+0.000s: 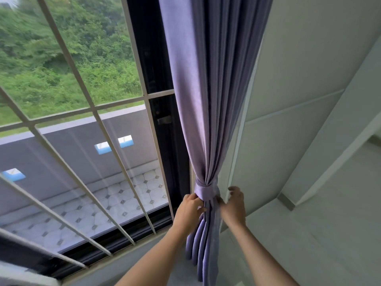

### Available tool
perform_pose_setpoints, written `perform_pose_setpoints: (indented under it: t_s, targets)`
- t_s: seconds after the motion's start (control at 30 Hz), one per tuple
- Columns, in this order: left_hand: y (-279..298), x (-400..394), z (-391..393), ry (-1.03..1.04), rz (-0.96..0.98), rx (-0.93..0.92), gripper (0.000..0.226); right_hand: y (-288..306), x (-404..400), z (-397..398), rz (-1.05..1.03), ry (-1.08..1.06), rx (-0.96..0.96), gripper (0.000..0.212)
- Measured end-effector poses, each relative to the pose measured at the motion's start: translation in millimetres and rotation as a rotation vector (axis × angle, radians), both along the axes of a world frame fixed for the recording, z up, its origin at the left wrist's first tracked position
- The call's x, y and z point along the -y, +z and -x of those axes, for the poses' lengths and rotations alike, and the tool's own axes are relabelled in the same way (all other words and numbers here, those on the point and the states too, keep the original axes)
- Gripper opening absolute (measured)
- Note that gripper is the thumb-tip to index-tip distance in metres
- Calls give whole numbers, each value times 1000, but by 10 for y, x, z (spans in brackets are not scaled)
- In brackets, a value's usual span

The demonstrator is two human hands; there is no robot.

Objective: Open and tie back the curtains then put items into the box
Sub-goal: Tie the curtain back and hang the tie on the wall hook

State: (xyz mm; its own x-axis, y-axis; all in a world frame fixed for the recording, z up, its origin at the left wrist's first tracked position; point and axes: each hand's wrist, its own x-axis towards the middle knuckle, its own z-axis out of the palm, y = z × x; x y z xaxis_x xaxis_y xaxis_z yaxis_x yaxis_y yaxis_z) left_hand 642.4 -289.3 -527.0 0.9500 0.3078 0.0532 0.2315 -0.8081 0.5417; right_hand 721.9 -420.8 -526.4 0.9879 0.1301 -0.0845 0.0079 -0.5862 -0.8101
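- At the right edge of the window (78, 112), a purple curtain (198, 89) hung gathered into 1 narrow bunch against the dark frame (152, 65).
- A tie-back (203, 191) of the same purple cloth wrapped round the bunch low down, pinching the folds; below it the pleats fanned out again and reached the pale sill (144, 251).
- The left hand (190, 211) pressed on the left side of the bunch just under the tie-back, its grip closed on the curtain folds with the fingertips touching the band's lower edge.
- The right hand (235, 207) sat on the right side of the bunch at the same height; thumb and lower fingers were on the cloth while the upper fingers curled free of it, so whether that grip was clamped could not be told.
- Both bare forearms rose from the bottom of the view, 1 on each side of the hanging pleats.
- White grille bars (97, 118) crossed the glass; beyond them lay a tiled ledge (123, 201), a grey wall (82, 141) and green trees (61, 48).
- To the right of the curtain stood a plain pale wall (299, 79), meeting a lighter floor (329, 234) that lay open toward the lower right.
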Motion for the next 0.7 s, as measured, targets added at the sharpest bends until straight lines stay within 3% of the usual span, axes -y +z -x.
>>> perform_pose_setpoints:
  t_s: [0.07,0.13,0.23,0.37,0.47,0.7]
  targets:
    - [-24,-30,36,-26,32,30,14,23,22,161,-72,-52,56,29]
    - [-19,-45,83,-50,59,27,9,54,33,285,-134,105,-22,17]
    - [23,-45,113,-64,76,18,10,73,20,340,-58,322,-83,13]
    - [49,-48,131,-8,154,0,32,91,-17,272,54,329,-6,13]
    - [19,-130,185,39,197,-3,27,32,75,364,70,311,124,17]
    - [25,-176,135,16,-18,-127,4,138,-53,421,172,423,89,29]
